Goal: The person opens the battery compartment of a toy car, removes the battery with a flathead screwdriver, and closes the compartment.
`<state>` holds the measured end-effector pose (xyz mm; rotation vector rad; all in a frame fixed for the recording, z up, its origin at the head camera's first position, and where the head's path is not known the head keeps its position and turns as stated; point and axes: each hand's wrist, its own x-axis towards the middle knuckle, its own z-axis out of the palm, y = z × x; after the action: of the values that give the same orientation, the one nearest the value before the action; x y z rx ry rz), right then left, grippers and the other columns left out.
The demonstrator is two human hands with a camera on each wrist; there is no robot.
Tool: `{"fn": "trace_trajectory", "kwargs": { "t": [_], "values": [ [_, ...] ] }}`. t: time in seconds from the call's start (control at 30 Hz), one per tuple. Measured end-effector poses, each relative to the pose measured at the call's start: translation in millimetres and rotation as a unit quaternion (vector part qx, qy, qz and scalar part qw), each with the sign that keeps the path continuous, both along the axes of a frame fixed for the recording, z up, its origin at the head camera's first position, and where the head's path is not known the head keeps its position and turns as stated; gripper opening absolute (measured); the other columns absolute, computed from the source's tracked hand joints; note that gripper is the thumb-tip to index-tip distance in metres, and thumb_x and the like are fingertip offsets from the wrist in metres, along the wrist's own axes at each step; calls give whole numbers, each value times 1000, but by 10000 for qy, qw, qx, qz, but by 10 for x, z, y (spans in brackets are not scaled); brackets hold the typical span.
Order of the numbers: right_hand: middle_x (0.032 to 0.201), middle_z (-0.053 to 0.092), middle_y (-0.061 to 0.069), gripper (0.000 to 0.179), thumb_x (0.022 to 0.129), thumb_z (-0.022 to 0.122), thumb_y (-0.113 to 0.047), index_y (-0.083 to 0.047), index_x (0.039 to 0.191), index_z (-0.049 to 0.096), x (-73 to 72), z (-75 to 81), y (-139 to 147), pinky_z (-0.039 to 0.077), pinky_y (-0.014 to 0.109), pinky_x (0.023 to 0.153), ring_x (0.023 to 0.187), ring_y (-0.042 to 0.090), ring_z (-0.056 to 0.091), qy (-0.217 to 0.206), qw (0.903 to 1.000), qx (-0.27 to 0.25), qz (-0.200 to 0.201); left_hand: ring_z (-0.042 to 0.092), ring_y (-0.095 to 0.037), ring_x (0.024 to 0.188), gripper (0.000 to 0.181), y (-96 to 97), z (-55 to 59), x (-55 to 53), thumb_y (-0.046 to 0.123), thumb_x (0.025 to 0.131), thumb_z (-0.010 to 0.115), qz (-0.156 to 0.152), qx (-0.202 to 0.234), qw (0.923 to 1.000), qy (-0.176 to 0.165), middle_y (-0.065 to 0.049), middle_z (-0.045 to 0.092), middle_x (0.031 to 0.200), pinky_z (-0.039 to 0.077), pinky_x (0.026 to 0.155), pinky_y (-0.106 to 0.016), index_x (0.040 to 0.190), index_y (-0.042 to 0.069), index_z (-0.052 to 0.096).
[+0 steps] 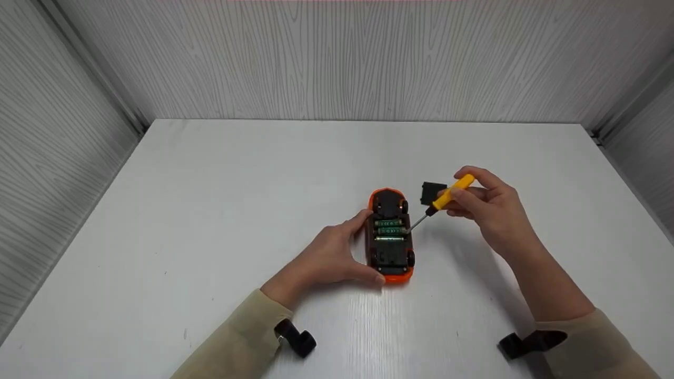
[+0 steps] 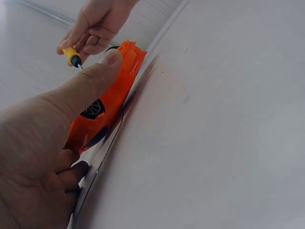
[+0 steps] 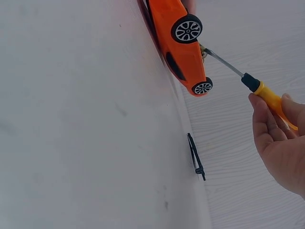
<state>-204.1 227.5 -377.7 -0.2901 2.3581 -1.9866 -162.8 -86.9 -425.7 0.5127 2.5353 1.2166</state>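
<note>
An orange toy car [image 1: 387, 258] lies upside down on the white table, its dark underside facing up. In its uncovered battery compartment sit batteries [image 1: 389, 230], two of them green and the nearest one shiny. My left hand [image 1: 331, 252] grips the car from the left, thumb at the near end and fingers along the far left side. A yellow-handled screwdriver [image 1: 454, 192] is held in the fingers of my right hand [image 1: 492, 210]. Its metal shaft [image 3: 225, 62] slants down to the right edge of the compartment, by the batteries' ends; exact contact is hard to tell.
A black battery cover [image 1: 432, 192] lies on the table [image 1: 237, 210] beyond the car, just left of the right hand and partly behind the screwdriver. Wood-grain panels [image 1: 326, 58] stand at the back and both sides.
</note>
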Motion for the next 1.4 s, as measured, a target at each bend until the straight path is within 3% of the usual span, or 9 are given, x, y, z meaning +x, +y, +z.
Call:
{"fn": "trace_trajectory", "kwargs": {
  "t": [0.4, 0.97, 1.4],
  "values": [
    [109, 78, 11, 31, 105, 70, -22, -12, 133, 63, 0, 18, 3, 62, 32, 87, 96, 26, 76, 48, 9999, 140, 66, 37, -11, 151, 135, 1, -10, -23, 54, 64, 101, -1, -55, 10000, 30, 0, 40, 167, 33, 122, -34, 171, 25, 23],
    [114, 77, 16, 31, 103, 73, -20, -8, 130, 63, -13, 8, 14, 62, 32, 87, 96, 26, 76, 117, 9994, -312, -8, 39, -9, 149, 132, -10, -30, -20, 57, 64, 100, -17, 42, 10000, 76, 3, 44, 165, 34, 121, -34, 170, 30, 26],
    [114, 77, 16, 31, 103, 72, -21, -9, 131, 63, -23, -13, 22, 62, 31, 87, 96, 25, 76, 113, 9996, -258, -25, 41, -10, 148, 131, -10, -20, -10, 58, 64, 100, -2, 14, 10000, 96, 3, 45, 164, 36, 121, -36, 170, 31, 27]
  ]
}}
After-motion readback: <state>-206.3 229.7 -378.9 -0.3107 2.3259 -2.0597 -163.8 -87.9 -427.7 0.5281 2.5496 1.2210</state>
